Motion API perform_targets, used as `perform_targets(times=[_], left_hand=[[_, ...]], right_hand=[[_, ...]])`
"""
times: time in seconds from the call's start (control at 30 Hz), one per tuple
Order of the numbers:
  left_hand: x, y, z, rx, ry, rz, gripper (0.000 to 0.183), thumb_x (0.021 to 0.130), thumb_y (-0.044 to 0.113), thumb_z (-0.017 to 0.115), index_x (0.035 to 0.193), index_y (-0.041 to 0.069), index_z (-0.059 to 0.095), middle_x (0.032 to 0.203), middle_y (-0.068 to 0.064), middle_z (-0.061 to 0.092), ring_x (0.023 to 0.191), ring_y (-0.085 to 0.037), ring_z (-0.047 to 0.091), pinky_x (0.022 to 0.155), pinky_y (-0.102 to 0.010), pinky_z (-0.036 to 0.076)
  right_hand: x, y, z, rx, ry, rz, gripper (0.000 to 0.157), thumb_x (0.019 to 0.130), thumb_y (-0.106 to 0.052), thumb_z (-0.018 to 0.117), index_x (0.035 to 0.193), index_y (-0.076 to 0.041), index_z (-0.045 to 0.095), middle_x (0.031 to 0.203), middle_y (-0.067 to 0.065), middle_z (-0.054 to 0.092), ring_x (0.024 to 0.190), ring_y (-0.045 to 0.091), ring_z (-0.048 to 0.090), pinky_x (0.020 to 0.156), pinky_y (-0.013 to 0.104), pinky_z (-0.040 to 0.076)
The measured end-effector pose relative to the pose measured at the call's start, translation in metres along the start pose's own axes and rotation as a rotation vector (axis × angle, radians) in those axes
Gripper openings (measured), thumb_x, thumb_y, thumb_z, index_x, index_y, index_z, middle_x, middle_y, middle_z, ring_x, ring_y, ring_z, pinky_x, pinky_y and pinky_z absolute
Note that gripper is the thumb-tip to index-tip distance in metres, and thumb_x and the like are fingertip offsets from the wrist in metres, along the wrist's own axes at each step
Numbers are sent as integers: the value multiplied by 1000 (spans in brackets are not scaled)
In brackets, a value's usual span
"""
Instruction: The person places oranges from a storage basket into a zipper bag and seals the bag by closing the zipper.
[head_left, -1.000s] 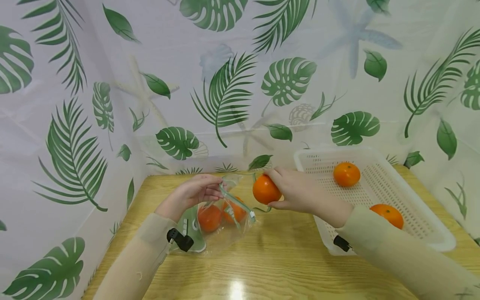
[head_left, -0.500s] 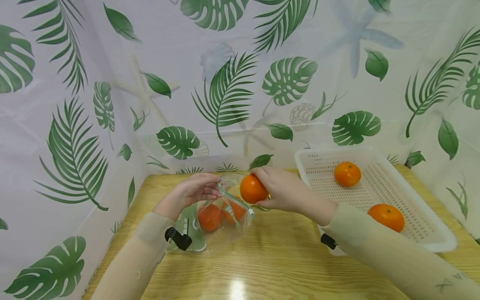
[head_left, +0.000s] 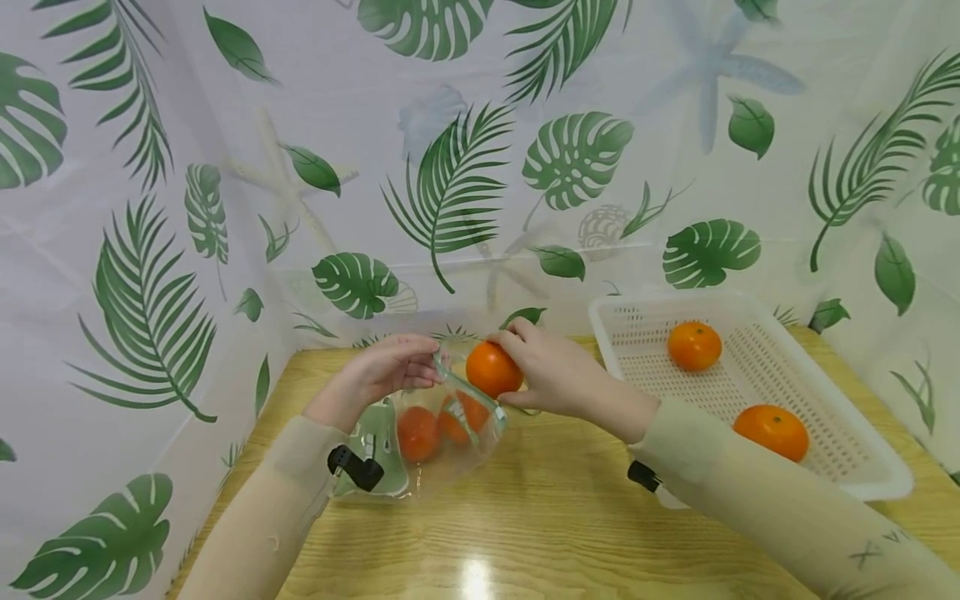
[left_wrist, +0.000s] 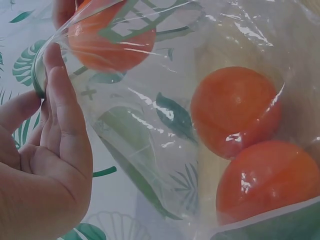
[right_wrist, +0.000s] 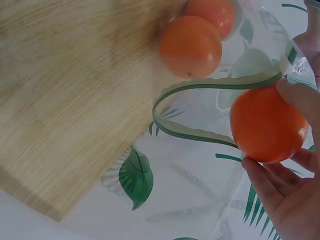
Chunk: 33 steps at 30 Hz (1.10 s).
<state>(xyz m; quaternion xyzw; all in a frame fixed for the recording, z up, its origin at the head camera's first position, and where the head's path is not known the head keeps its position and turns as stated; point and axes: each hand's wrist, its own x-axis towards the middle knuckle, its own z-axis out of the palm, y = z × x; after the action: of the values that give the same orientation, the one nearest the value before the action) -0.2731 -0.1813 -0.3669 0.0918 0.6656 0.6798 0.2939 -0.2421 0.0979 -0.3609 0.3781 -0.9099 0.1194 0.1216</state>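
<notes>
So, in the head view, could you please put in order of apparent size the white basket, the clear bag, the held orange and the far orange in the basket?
1. White basket, the largest
2. Clear bag
3. Held orange and far orange: they look nearly alike, so I leave these two unranked.

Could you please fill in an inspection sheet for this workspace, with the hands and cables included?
Surface: wood-grain table, with a bright glare spot toward the near side.
Job's things: clear zip bag holding two oranges; held orange at its open mouth; white basket with two more oranges.
Clutter: nothing seen.
Hands: left hand pinches the bag's edge; right hand grips the held orange.
Cables: nothing seen; black device at each wrist.
Surroundings: white leaf-print sheeting.
</notes>
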Motion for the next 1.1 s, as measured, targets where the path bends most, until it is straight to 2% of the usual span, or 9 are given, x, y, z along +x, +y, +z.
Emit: perform_targets(times=[0.23, 0.53, 0.63, 0.8, 1.0, 1.1], left_hand=[[-2, 5, 2, -21, 35, -3, 45, 114, 11, 43, 88, 19, 79, 74, 7, 77, 67, -5, 73, 70, -18, 62], [-3, 8, 3, -44, 54, 8, 44, 114, 12, 42, 86, 20, 75, 74, 7, 75, 68, -7, 74, 69, -19, 63], [-4, 9, 2, -46, 53, 14, 44, 114, 12, 42, 86, 20, 75, 74, 7, 75, 68, -6, 74, 70, -19, 63], [-5, 9, 0, -39, 45, 26, 45, 115, 13, 41, 89, 18, 78, 79, 6, 77, 68, -5, 73, 70, -18, 63], [-5, 9, 0, -55, 37, 37, 46, 115, 12, 40, 87, 18, 77, 78, 6, 77, 67, -5, 73, 70, -18, 63], [-5, 9, -2, -58, 40, 43, 48, 115, 11, 40, 87, 19, 78, 78, 6, 77, 67, -5, 73, 69, -18, 63]], right_hand=[[8, -2, 1, 47, 42, -50, 71, 83, -30, 94, 140, -7, 59, 131, 13, 62, 100, 28, 71, 87, 43, 65], [15, -4, 7, 69, 71, -105, 60, 82, -20, 94, 132, -5, 63, 125, 13, 65, 101, 27, 71, 90, 41, 65], [16, -4, 10, 116, 93, -115, 57, 83, -14, 93, 131, -5, 64, 125, 14, 65, 100, 27, 71, 87, 38, 65], [16, -5, 11, 209, 81, -128, 48, 88, -1, 85, 132, -2, 64, 126, 16, 63, 104, 28, 73, 86, 33, 66], [10, -5, 9, 165, 107, -138, 41, 91, -2, 82, 128, -3, 65, 122, 14, 67, 93, 23, 68, 81, 36, 62], [7, -1, 8, 148, 123, -129, 39, 92, -4, 81, 127, -2, 65, 121, 14, 67, 94, 24, 67, 82, 37, 61]])
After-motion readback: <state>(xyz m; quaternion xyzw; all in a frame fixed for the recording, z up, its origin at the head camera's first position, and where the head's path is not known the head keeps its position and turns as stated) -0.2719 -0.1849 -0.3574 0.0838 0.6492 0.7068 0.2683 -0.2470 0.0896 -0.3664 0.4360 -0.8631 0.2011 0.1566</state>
